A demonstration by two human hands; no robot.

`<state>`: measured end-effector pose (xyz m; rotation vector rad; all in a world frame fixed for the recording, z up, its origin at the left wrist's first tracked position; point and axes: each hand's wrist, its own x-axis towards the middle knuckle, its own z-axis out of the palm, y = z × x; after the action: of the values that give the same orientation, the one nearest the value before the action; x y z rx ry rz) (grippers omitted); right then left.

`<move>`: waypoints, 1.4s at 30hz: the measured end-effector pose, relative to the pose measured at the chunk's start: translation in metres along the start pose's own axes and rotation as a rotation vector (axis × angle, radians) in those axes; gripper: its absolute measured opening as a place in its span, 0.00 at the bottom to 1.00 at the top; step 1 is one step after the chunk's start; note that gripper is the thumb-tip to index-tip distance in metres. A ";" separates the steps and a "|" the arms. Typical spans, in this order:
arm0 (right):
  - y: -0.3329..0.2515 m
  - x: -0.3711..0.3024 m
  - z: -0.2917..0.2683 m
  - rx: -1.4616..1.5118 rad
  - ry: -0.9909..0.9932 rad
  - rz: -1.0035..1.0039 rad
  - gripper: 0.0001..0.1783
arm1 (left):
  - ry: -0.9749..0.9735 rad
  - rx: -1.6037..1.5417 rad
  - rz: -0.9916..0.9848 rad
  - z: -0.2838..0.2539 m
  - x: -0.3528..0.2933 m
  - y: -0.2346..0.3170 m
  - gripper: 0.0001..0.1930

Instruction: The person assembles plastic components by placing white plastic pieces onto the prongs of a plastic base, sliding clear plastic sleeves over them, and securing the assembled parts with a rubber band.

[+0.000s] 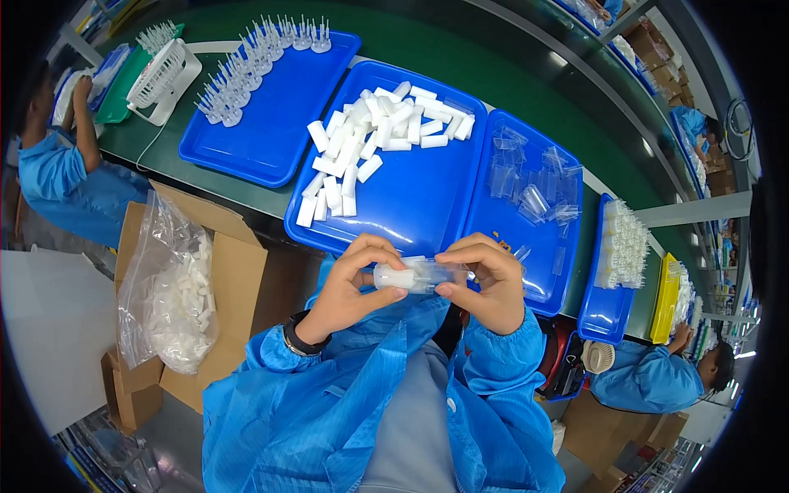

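At the frame's centre, our left hand (pixel 345 289) pinches a white piece (pixel 396 278); our right hand (pixel 493 283) pinches the clear tube (pixel 426 283) touching it.

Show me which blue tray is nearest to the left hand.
The tray holding loose white blocks; its rim lies closer to the left hand than any other's.

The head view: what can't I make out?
All in the head view:
Clear tube: its right end, partly hidden by the right grip.
Clear pieces: exact number; they overlap and are see-through.
White pieces in the plastic bag: count, hidden by wrinkled film.
Left co-worker: part of the head, lost in the dark rim.
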<state>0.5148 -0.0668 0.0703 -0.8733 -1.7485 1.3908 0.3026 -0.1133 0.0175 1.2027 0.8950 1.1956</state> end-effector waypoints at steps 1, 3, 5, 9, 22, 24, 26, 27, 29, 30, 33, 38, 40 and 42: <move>0.002 0.000 0.001 0.057 0.035 -0.009 0.19 | -0.007 -0.019 -0.011 0.000 0.000 0.000 0.15; 0.005 -0.001 0.002 0.070 0.042 0.002 0.19 | -0.007 -0.024 -0.013 -0.001 0.000 0.000 0.14; 0.005 -0.002 0.003 0.083 0.048 0.012 0.19 | -0.007 -0.029 -0.015 -0.002 0.000 0.000 0.14; 0.004 -0.002 0.005 0.101 0.107 0.014 0.19 | 0.007 -0.061 -0.013 -0.004 0.000 -0.003 0.14; 0.024 -0.009 0.016 0.216 0.125 -0.033 0.19 | 0.055 0.011 -0.004 -0.003 -0.005 -0.005 0.09; 0.027 -0.008 0.017 0.218 0.120 -0.047 0.19 | 0.039 0.108 0.009 -0.005 -0.005 -0.004 0.08; 0.029 -0.008 0.017 0.220 0.117 -0.061 0.19 | 0.022 0.204 0.022 -0.008 -0.004 0.000 0.07; 0.030 -0.009 0.017 0.177 0.122 -0.065 0.19 | 0.002 0.304 0.059 -0.009 -0.002 0.004 0.08; 0.028 -0.007 0.017 0.132 0.128 -0.068 0.19 | -0.019 0.403 0.097 -0.010 0.000 0.009 0.08; 0.024 -0.004 0.016 -0.074 0.118 -0.124 0.19 | 0.000 0.399 0.061 -0.010 0.000 0.010 0.09; 0.016 0.000 0.012 -0.347 0.103 -0.178 0.19 | 0.028 0.327 0.015 -0.010 0.000 0.004 0.10; 0.011 0.003 0.003 -0.428 0.070 -0.223 0.17 | 0.032 0.227 -0.017 -0.017 -0.003 -0.001 0.13; 0.008 0.001 -0.003 -0.437 0.056 -0.189 0.16 | 0.080 -0.092 -0.208 -0.020 -0.003 0.005 0.15; 0.007 0.004 -0.010 -0.473 0.039 -0.255 0.16 | 0.107 -0.332 -0.256 -0.030 -0.005 -0.006 0.16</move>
<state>0.5222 -0.0571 0.0652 -0.8717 -2.1134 0.8019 0.2736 -0.1121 0.0057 0.7410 0.8605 1.1530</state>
